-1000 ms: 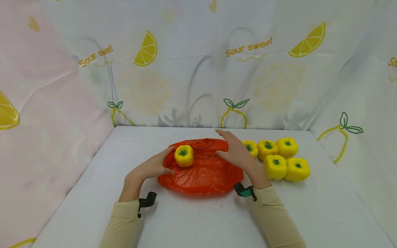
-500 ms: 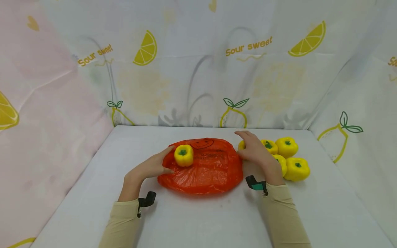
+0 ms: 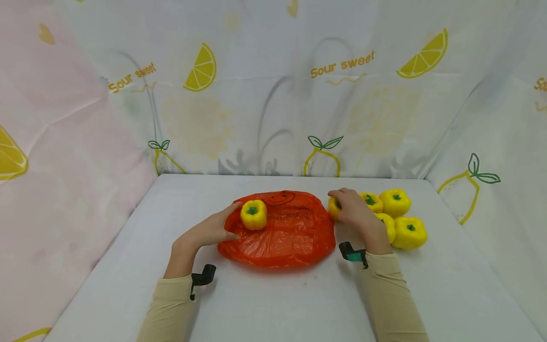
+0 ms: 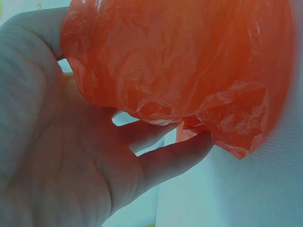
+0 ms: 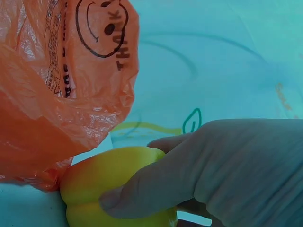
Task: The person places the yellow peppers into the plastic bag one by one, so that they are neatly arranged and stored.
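A red plastic bag [image 3: 290,237] with a printed smiley lies puffed out mid-table. My left hand [image 3: 208,230] holds its left side; in the left wrist view, the bag [image 4: 165,56] covers part of the fingers [image 4: 177,158]. One yellow bell pepper [image 3: 254,215] shows within the bag's outline, beside that hand; the head view leaves its exact depth unclear. To the right of the bag, my right hand [image 3: 355,212] grips another yellow bell pepper [image 5: 106,175], thumb across its near side. The gripped pepper sits close beside the bag's right edge, and the hand covers much of it.
Several more yellow bell peppers [image 3: 410,233] stand in a cluster right of the right hand, partly hidden by it. The white table [image 3: 273,304] is backed by a lemon-print cloth [image 3: 256,114], which also runs along both sides.
My right hand has moved right from above the bag to the nearest bell pepper, and its fingers have closed round it. The left hand and the bag have stayed put.
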`<state>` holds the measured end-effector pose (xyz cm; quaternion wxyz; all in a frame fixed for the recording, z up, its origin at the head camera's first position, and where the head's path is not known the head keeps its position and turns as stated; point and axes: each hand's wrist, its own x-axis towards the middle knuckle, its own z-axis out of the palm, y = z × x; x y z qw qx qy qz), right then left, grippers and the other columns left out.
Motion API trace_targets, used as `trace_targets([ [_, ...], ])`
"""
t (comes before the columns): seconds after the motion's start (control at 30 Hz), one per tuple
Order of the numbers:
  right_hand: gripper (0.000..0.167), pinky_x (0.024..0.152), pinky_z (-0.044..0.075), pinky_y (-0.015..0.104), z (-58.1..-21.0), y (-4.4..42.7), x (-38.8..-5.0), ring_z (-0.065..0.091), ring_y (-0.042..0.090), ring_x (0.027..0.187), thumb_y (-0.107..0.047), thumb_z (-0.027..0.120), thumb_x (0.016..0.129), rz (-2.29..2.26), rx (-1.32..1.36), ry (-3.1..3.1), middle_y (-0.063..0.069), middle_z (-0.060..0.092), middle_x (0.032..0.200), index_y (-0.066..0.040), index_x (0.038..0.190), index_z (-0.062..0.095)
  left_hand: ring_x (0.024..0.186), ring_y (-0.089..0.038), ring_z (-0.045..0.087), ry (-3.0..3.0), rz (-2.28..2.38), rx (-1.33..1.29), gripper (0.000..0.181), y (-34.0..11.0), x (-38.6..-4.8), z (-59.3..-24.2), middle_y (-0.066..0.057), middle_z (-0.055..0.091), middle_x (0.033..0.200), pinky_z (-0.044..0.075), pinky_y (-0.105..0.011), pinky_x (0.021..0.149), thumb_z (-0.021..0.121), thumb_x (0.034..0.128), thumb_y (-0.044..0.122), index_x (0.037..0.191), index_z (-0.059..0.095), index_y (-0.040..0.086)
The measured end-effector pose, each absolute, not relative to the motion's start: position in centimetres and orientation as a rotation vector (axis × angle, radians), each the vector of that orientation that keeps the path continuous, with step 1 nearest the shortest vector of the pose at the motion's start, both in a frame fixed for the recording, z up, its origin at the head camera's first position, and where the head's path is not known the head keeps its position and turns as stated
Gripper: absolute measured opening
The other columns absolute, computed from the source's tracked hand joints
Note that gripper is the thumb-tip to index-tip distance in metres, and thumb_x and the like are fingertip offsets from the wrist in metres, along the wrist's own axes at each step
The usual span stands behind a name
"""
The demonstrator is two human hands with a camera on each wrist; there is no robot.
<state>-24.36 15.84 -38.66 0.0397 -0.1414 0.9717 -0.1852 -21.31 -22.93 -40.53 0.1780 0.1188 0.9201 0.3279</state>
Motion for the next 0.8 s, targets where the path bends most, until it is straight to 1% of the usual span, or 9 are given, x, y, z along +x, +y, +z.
trace_targets([
  [0.23,0.054,0.103,0.046,0.055,-39.1,16.0,-24.5,0.048,0.038,0.118,-0.007,0.07,0.084,-0.551,-0.471,3.041,0.018,0.059,0.128,-0.005,0.136,0.057,0.148,-0.039,0.03,2.616,0.917,0.353,0.09,-22.9,-21.4,-40.7,-0.011,0.026,0.164,0.031,-0.063,0.116,0.072,0.0864,0.021,0.16,0.02,0.023],
  [0.3,0.056,0.104,0.045,0.056,-38.8,16.1,-24.4,0.047,0.037,0.121,-0.008,0.071,0.083,-0.574,-0.468,3.047,0.017,0.059,0.13,-0.007,0.136,0.057,0.148,-0.038,0.03,2.615,0.915,0.347,0.09,-23.0,-21.3,-40.7,-0.01,0.026,0.165,0.031,-0.063,0.116,0.072,0.0865,0.021,0.16,0.02,0.023],
  [0.47,0.06,0.107,0.041,0.06,-37.7,16.1,-24.0,0.043,0.037,0.128,-0.004,0.068,0.079,-0.627,-0.487,3.07,0.016,0.055,0.138,-0.009,0.138,0.055,0.148,-0.039,0.03,2.615,0.905,0.356,0.09,-23.0,-21.4,-40.5,-0.011,0.027,0.164,0.03,-0.063,0.117,0.072,0.0865,0.022,0.16,0.02,0.022],
  [0.63,0.062,0.11,0.035,0.062,-37.1,15.8,-24.1,0.038,0.039,0.134,-0.003,0.065,0.079,-0.643,-0.55,3.103,0.017,0.051,0.143,-0.009,0.14,0.052,0.148,-0.039,0.03,2.615,0.901,0.353,0.09,-23.0,-21.4,-40.5,-0.012,0.027,0.164,0.03,-0.063,0.117,0.072,0.0868,0.022,0.16,0.019,0.022],
  [0.73,0.062,0.112,0.034,0.061,-37.0,15.4,-24.1,0.039,0.039,0.133,-0.001,0.064,0.08,-0.689,-0.593,3.095,0.017,0.049,0.143,-0.009,0.14,0.05,0.148,-0.039,0.03,2.61,0.902,0.345,0.09,-23.0,-21.3,-40.5,-0.011,0.027,0.164,0.031,-0.063,0.116,0.072,0.0868,0.022,0.16,0.019,0.022],
  [0.8,0.063,0.11,0.038,0.059,-36.9,15.1,-24.0,0.042,0.038,0.129,0.0,0.063,0.08,-0.74,-0.61,3.069,0.016,0.048,0.142,-0.009,0.141,0.049,0.148,-0.038,0.031,2.608,0.907,0.338,0.09,-23.0,-21.3,-40.6,-0.011,0.028,0.164,0.032,-0.063,0.116,0.072,0.0867,0.022,0.16,0.02,0.023],
])
